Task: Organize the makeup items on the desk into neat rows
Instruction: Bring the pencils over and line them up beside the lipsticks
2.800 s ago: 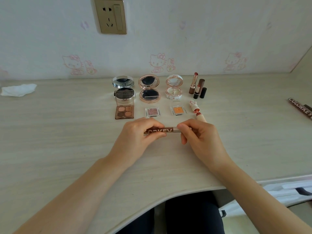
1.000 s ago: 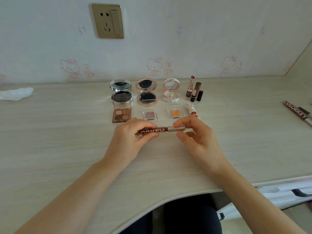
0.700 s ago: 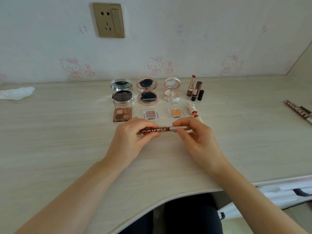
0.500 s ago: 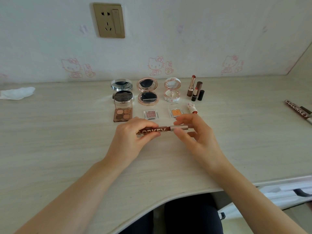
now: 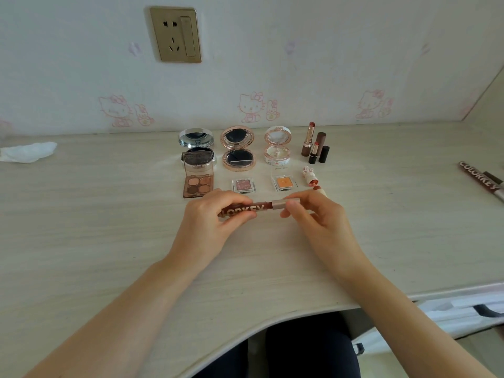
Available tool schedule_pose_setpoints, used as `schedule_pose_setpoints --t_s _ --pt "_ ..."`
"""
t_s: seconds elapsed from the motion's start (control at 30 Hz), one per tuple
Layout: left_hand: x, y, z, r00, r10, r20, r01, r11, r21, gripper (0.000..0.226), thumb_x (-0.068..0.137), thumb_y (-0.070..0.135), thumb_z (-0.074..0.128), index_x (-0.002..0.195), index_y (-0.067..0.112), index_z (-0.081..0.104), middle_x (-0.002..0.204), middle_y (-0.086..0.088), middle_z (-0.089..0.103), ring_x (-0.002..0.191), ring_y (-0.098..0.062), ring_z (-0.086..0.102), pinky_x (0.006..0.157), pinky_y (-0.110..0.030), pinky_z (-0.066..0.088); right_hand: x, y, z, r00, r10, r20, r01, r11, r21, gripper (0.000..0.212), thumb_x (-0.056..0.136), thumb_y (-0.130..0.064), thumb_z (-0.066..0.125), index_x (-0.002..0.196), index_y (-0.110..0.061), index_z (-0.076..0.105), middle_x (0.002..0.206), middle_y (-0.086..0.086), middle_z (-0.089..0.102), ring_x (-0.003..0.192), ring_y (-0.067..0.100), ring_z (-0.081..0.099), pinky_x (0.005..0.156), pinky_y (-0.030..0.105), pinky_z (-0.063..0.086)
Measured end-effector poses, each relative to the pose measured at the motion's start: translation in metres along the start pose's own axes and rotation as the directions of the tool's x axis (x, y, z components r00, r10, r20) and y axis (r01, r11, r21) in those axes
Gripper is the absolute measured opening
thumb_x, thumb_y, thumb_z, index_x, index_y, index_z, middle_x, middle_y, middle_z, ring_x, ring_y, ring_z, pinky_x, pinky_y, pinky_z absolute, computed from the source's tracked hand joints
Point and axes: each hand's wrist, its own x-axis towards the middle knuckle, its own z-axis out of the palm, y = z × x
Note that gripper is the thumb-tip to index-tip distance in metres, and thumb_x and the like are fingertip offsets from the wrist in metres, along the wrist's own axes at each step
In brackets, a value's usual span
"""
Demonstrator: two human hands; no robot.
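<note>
Left hand [image 5: 210,227]: fingers curled over the brown barrel of the lip gloss tube [image 5: 252,211], thumb clamped underneath, so the barrel is gripped. Right hand [image 5: 321,222]: thumb and forefinger pinched on the tube's beige cap end; remaining fingers loosely curled, touching nothing that can be made out.

The tube is held horizontally, low over the desk [image 5: 81,227], between both hands, just in front of the arranged rows. Dark brown barrel, white lettering partly hidden by the left fingers, "ORKEY" readable. Cap is seated against the barrel.

Behind it, back row: silver compact [image 5: 197,144], rose-gold compact [image 5: 237,147], white compact [image 5: 277,145], all lids up, then four lipstick pieces [image 5: 315,144] standing upright. Next row: four-pan eyeshadow palette [image 5: 198,184], pink single shadow [image 5: 243,184], orange single shadow [image 5: 283,182], small lip product [image 5: 309,175] lying flat. A second tube [image 5: 481,181] with matching lettering lies well apart at the far right edge. Crumpled tissue [image 5: 27,151] lies at far left.
</note>
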Motion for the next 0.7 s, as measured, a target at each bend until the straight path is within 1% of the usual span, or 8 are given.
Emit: schedule_pose_setpoints --t_s 0.07,0.13,0.2,0.33,0.43,0.53,0.63,0.7 --pt "0.000 0.001 0.000 1.000 -0.004 0.006 0.004 1.000 0.003 0.021 0.074 0.026 0.077 0.092 0.015 0.075 0.083 0.007 0.070 0.077 -0.006 0.063 0.073 -0.028 0.051 0.000 0.001 0.000 1.000 -0.013 0.000 0.013 1.000 -0.006 0.012 0.091 -0.021 0.060 0.095 -0.031 0.066 0.095 -0.001 0.066 0.085 0.004 0.061 0.071 0.018 0.044" --pt "0.000 0.002 0.000 1.000 -0.007 0.010 0.007 1.000 0.001 0.022 0.074 0.026 0.076 0.092 0.014 0.075 0.084 0.007 0.071 0.078 -0.006 0.064 0.073 -0.029 0.051 0.000 0.002 -0.002 0.999 -0.039 0.006 0.039 0.999 0.015 0.020 0.089 -0.014 0.062 0.097 -0.032 0.066 0.101 0.001 0.064 0.091 0.009 0.061 0.079 0.027 0.048" --pt "0.000 0.002 0.000 1.000 -0.015 0.011 0.015 1.000 -0.001 0.022 0.074 0.027 0.076 0.093 0.015 0.075 0.085 0.007 0.071 0.078 -0.006 0.064 0.074 -0.028 0.052 -0.001 0.002 -0.004 0.997 -0.071 0.015 0.070 0.996 0.052 0.025 0.089 -0.007 0.061 0.098 -0.030 0.067 0.103 0.001 0.064 0.098 0.012 0.060 0.083 0.030 0.049" --pt "-0.001 0.009 0.001 0.998 -0.064 0.014 0.064 0.996 -0.054 0.023 0.074 0.028 0.076 0.093 0.015 0.074 0.084 0.010 0.070 0.077 -0.004 0.064 0.071 -0.019 0.050 0.000 -0.004 -0.007 0.992 -0.123 -0.003 0.122 0.979 0.165 0.025 0.090 0.002 0.057 0.099 -0.019 0.068 0.101 0.005 0.068 0.095 0.011 0.061 0.077 0.020 0.047" --pt "-0.002 0.017 0.003 0.997 -0.066 0.031 0.069 0.994 -0.086 0.022 0.076 0.028 0.073 0.095 0.017 0.073 0.085 0.013 0.069 0.078 -0.003 0.063 0.070 -0.011 0.046 -0.001 -0.008 -0.012 0.988 -0.149 -0.040 0.154 0.959 0.237 0.021 0.090 0.004 0.055 0.100 -0.010 0.067 0.095 -0.005 0.069 0.089 0.006 0.060 0.076 0.018 0.047" --pt "-0.002 0.023 0.007 0.997 -0.067 0.046 0.072 0.992 -0.101 0.018 0.080 0.021 0.074 0.097 0.017 0.071 0.087 0.012 0.066 0.080 -0.006 0.061 0.070 -0.010 0.043 -0.001 -0.006 -0.023 0.990 -0.129 -0.063 0.141 0.949 0.281 0.021 0.091 0.004 0.053 0.100 -0.009 0.065 0.087 -0.010 0.067 0.081 0.008 0.056 0.073 0.023 0.046" --pt "-0.001 0.031 0.015 0.994 -0.065 0.089 0.075 0.990 -0.115 0.017 0.086 0.013 0.068 0.103 0.015 0.070 0.091 0.010 0.064 0.083 -0.008 0.060 0.072 -0.009 0.041 0.001 -0.007 -0.034 0.990 -0.091 -0.107 0.122 0.933 0.339 0.021 0.093 0.003 0.051 0.104 -0.009 0.064 0.088 0.008 0.064 0.078 0.020 0.052 0.068 0.031 0.042" --pt "-0.001 0.036 0.021 0.989 -0.062 0.132 0.079 0.988 -0.130 0.021 0.088 0.008 0.064 0.108 0.016 0.068 0.096 0.010 0.062 0.087 -0.009 0.060 0.074 -0.010 0.041 0.004 -0.009 -0.042 0.989 -0.060 -0.136 0.106 0.925 0.365 0.023 0.092 0.005 0.050 0.106 -0.008 0.062 0.085 0.006 0.065 0.076 0.021 0.054 0.065 0.031 0.043"
